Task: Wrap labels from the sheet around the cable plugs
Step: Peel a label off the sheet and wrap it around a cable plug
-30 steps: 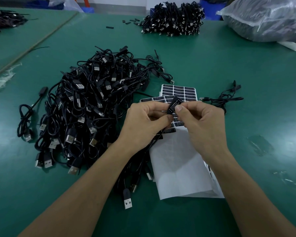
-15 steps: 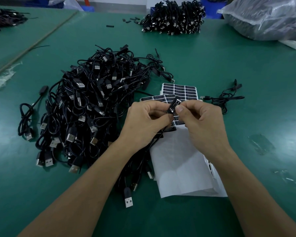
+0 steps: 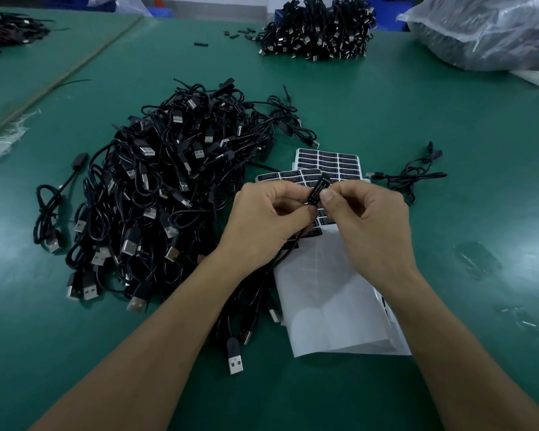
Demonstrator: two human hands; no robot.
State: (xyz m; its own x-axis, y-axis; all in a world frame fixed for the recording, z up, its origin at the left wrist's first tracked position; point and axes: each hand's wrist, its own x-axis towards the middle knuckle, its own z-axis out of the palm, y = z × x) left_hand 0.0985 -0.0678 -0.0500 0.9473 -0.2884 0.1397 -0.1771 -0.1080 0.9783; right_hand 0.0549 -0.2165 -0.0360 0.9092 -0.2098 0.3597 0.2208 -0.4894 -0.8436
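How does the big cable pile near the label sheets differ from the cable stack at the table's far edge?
The cable pile is loose and tangled; the cable stack is compact, with cables bundled side by side. The pile sprawls wide, close by; the stack lies far off. Both hold black USB cables on the green table.

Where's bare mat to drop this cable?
Free: green mat right of the label sheets, nearer than the lone cable; the strip between the cable pile and far bundle. Crowded: where the pile meets the sheets.

Single head-worn view, facing forward and down, close over green table
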